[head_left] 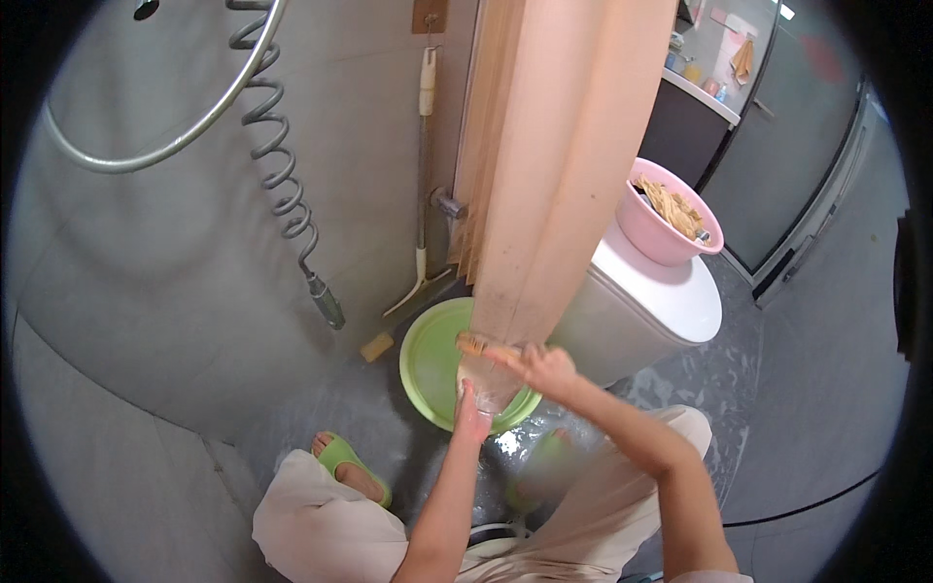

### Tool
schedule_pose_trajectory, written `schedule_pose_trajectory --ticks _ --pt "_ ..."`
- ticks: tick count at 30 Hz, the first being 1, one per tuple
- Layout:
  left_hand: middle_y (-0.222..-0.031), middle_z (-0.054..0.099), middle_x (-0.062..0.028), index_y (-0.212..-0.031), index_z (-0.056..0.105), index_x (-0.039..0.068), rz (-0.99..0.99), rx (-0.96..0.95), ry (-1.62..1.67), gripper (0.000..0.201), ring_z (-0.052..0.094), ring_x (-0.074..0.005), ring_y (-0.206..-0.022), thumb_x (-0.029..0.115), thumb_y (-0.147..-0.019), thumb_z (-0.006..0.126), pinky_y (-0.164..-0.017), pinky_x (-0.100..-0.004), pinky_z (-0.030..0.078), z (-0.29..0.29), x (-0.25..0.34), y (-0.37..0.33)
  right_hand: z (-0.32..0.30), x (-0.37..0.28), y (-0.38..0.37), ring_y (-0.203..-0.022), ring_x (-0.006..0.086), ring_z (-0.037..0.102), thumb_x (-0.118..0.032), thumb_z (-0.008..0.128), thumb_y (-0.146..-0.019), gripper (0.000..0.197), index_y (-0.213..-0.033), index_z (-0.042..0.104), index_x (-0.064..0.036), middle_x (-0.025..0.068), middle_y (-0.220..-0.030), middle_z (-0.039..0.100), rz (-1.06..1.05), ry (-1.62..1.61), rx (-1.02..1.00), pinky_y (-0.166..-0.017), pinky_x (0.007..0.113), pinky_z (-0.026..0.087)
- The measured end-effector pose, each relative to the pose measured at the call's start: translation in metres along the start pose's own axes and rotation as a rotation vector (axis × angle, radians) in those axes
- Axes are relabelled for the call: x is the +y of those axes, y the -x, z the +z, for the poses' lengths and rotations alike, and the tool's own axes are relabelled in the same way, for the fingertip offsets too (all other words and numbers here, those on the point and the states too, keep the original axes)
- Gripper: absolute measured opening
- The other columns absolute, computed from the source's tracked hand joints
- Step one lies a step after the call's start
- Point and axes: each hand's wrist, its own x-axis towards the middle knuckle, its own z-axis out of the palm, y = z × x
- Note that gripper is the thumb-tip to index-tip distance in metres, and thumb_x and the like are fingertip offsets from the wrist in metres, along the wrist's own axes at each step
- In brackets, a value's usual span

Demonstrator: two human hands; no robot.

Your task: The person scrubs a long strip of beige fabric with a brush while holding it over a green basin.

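Observation:
A long pinkish-beige shower curtain hangs down in the middle, its wet lower end above a light green basin on the floor. My left hand is closed on the curtain's lower end from below, at the basin's near side. In my right hand is a scrub brush with an orange-brown body. The brush lies across the curtain just above my left hand, its head to the left. Part of the basin is hidden behind the curtain and my hands.
Right of the curtain stands a white toilet, with a pink basin of cloth-like items on its lid. A coiled shower hose hangs at left. By the wall are a long-handled squeegee and a yellowish block. The floor is wet.

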Motion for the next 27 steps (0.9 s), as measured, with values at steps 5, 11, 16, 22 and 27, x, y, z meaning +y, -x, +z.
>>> schedule_pose_trajectory --ticks 5,11,16,22,27 --pt "-0.141 0.04 -0.0141 -0.144 0.025 0.009 0.023 -0.047 0.066 0.059 0.045 -0.0322 -0.126 0.043 -0.099 0.041 -0.105 -0.0486 0.039 -0.005 0.004 -0.006 -0.053 0.152 -0.076 -0.043 0.0098 0.045 -0.013 0.052 -0.082 0.072 -0.148 0.029 -0.0303 0.0047 -0.069 0.048 0.119 0.565 0.225 -0.033 0.024 0.036" --pt "-0.14 0.042 -0.0144 -0.144 0.024 0.009 -0.067 -0.055 0.097 0.062 0.045 -0.0325 -0.126 0.044 -0.098 0.043 -0.105 -0.0484 0.039 -0.012 -0.002 -0.008 -0.072 0.174 -0.096 -0.042 0.0128 0.05 -0.007 0.054 -0.08 0.078 -0.148 0.026 -0.0339 0.0106 -0.079 0.058 0.384 0.287 0.117 -0.036 0.028 0.043" --pt "-0.138 0.044 -0.0128 -0.142 0.031 0.009 -0.035 0.047 -0.003 0.055 0.047 -0.0295 -0.124 0.041 -0.098 0.044 -0.103 -0.0453 0.041 0.018 0.003 -0.017 0.011 0.01 -0.009 -0.044 0.0195 0.056 -0.011 0.057 -0.078 0.08 -0.147 0.026 -0.0356 0.0097 -0.072 0.06 0.298 -0.118 -0.227 -0.036 0.036 0.045" --pt "-0.123 0.057 -0.0063 -0.133 0.046 0.008 -0.101 0.173 -0.07 0.046 0.057 -0.0199 -0.109 0.037 -0.098 0.047 -0.091 -0.0366 0.046 -0.039 -0.014 -0.03 -0.011 -0.086 -0.05 -0.054 0.0332 0.063 -0.029 0.055 -0.091 0.051 -0.14 0.04 -0.0317 0.0174 -0.058 0.061 0.498 -0.615 -0.436 -0.048 0.046 0.051" --pt "-0.111 0.062 -0.0068 -0.122 0.054 0.007 -0.164 0.271 -0.217 0.033 0.059 -0.0183 -0.1 0.028 -0.097 0.046 -0.083 -0.0332 0.048 -0.07 0.013 -0.029 0.039 -0.144 -0.091 -0.072 0.0435 0.063 -0.027 0.049 -0.093 0.05 -0.142 0.038 -0.0209 0.0255 -0.08 0.064 0.682 -1.022 -0.368 -0.067 0.051 0.051"
